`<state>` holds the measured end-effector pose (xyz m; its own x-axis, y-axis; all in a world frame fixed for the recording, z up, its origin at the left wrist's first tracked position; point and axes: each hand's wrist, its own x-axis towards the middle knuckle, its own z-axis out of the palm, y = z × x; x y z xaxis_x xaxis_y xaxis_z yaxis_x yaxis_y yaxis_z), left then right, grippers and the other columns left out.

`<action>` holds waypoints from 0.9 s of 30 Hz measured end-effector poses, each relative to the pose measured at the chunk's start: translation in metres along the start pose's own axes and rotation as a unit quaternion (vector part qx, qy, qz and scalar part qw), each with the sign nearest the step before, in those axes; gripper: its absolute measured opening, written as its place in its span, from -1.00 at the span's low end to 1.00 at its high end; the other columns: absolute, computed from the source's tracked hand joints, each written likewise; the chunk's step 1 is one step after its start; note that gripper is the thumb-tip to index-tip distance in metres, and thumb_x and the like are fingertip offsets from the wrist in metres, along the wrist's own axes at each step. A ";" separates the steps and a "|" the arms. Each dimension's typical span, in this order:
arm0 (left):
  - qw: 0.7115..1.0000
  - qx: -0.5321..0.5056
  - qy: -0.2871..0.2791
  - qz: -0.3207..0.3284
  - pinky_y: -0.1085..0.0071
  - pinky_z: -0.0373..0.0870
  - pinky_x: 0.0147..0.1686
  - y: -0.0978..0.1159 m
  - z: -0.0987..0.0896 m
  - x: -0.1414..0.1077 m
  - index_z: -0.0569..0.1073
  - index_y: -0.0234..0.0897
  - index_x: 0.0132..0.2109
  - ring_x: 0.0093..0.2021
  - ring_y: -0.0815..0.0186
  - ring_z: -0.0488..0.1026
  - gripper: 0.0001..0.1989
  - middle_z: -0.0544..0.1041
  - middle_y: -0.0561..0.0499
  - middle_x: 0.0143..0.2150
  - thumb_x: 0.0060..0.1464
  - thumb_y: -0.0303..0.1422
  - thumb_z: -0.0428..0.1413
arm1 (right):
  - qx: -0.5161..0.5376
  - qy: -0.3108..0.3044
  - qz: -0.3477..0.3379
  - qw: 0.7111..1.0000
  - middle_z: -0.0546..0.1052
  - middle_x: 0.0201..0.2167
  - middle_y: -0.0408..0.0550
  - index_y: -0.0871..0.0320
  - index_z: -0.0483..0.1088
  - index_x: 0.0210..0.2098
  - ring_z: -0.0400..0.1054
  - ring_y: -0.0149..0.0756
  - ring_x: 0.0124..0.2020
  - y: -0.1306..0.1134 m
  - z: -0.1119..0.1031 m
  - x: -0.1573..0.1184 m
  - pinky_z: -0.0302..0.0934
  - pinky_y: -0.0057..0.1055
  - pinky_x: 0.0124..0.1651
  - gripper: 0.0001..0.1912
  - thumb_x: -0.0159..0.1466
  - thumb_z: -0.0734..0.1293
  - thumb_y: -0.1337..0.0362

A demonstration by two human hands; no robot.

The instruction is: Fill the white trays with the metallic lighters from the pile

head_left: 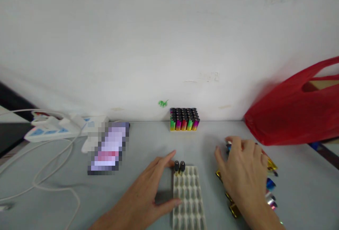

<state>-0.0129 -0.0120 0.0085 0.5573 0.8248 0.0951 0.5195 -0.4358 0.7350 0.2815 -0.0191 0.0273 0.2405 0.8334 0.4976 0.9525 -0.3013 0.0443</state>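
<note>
An off-white tray (189, 194) with rows of small oval pockets lies in front of me. Two small cylinders with black tops (179, 166) stand in its far left pockets. My left hand (155, 191) is open along the tray's left side, its thumb reaching over the pockets and its fingers near the far left corner. To the right, my right hand (242, 170) arches over a loose pile of shiny coloured cylinders (270, 184), thumb and fingers apart. A dark blue-tinted cylinder (228, 147) shows by its fingers. The palm hides part of the pile.
A block of upright black-topped, multicoloured cylinders (184, 119) stands against the wall. A blurred-out phone (109, 148) lies left, beside a white power strip (63, 127) and a looping white cable (34, 180). A red bag (293, 113) stands at the back right.
</note>
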 end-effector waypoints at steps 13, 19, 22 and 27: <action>1.000 0.010 -0.003 -0.009 -0.15 0.37 0.51 -0.003 0.002 0.000 -0.05 0.29 0.66 0.51 -0.09 0.43 0.13 0.40 -0.06 0.58 0.24 -0.33 0.47 | -0.079 -0.039 -0.032 0.996 0.56 -0.19 0.34 0.19 0.49 -0.13 0.41 0.32 -0.07 0.025 0.018 0.001 0.17 -0.02 -0.07 -0.78 0.48 0.36 0.14; 1.000 0.003 0.007 0.007 -0.13 0.39 0.50 -0.004 0.003 0.000 -0.05 0.27 0.67 0.50 -0.09 0.45 0.13 0.41 -0.07 0.57 0.23 -0.35 0.46 | 0.234 -0.043 0.029 0.971 0.61 -0.17 0.22 0.10 0.35 -0.07 0.46 0.18 -0.08 0.011 0.012 0.006 0.19 0.03 0.05 -0.72 0.61 0.18 0.05; 1.000 0.008 0.003 0.003 -0.14 0.38 0.51 -0.002 0.003 0.001 -0.05 0.28 0.67 0.51 -0.09 0.43 0.12 0.40 -0.06 0.57 0.25 -0.35 0.45 | 0.498 -0.138 0.075 0.853 0.54 -0.26 -0.02 0.02 0.31 -0.11 0.42 -0.08 -0.23 -0.003 -0.007 0.004 0.23 -0.18 -0.09 -0.66 0.64 0.14 -0.06; 1.000 0.011 -0.001 0.004 -0.17 0.39 0.49 -0.001 0.003 0.001 -0.05 0.25 0.67 0.51 -0.11 0.43 0.12 0.40 -0.09 0.58 0.25 -0.33 0.46 | 0.710 -0.279 0.135 0.632 0.37 -0.42 -0.23 0.01 0.30 -0.22 0.18 -0.31 -0.47 -0.024 -0.024 -0.008 0.11 -0.35 -0.37 -0.61 0.59 0.27 -0.13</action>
<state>-0.0113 -0.0118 0.0061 0.5623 0.8209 0.0995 0.5299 -0.4501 0.7188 0.2526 -0.0299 0.0426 0.0818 0.9935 -0.0795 -0.0263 -0.0775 -0.9966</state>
